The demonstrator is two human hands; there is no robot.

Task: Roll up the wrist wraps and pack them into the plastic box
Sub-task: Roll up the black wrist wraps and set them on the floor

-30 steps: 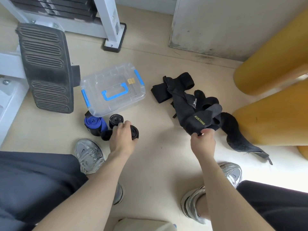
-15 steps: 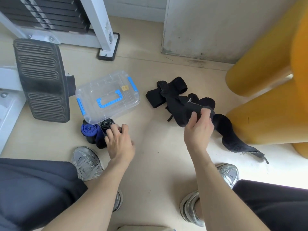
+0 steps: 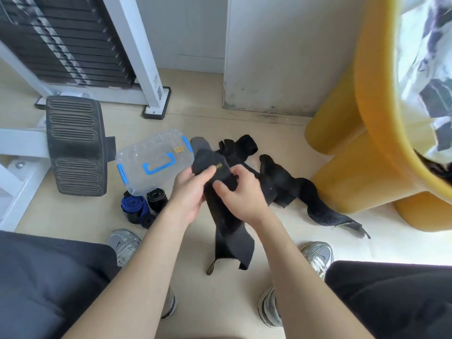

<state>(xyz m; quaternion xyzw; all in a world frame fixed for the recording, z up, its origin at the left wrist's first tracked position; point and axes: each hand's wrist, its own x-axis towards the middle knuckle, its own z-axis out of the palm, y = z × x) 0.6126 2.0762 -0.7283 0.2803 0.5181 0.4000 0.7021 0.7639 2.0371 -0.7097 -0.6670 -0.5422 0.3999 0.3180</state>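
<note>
Gripping one black wrist wrap point(image 3: 225, 216) with both hands, above the floor point(image 3: 195, 294) and between the knees. With the left hand point(image 3: 189, 192), curled round the wrap's upper part from the left side, thumb lying on the fabric near some yellow lettering. With the right hand point(image 3: 241, 192), pinching the same stretch from the right, fingers bent over the cloth. Hands close together. Below them, the unrolled length of the wrap hanging down toward the floor, ending in a narrow tab at the bottom. Above them, a short end standing up in front of the box

Just behind the left hand, on the floor, a clear plastic box point(image 3: 149, 162) with a blue handle and blue latches, lid on. Right beside its near corner, three rolled wraps: a blue roll point(image 3: 134, 206), a black roll point(image 3: 156, 198) and a smaller dark roll point(image 3: 146, 220), all bunched together. To the right of the hands, a loose pile of black wraps point(image 3: 288, 187) sprawled on the floor, one tail trailing off to the right

Further left, a ribbed black footplate point(image 3: 75, 145) on a white machine frame; further right, thick yellow legs point(image 3: 342, 133) of some furniture. Grey trainers point(image 3: 124, 243) either side of the hanging wrap
</note>
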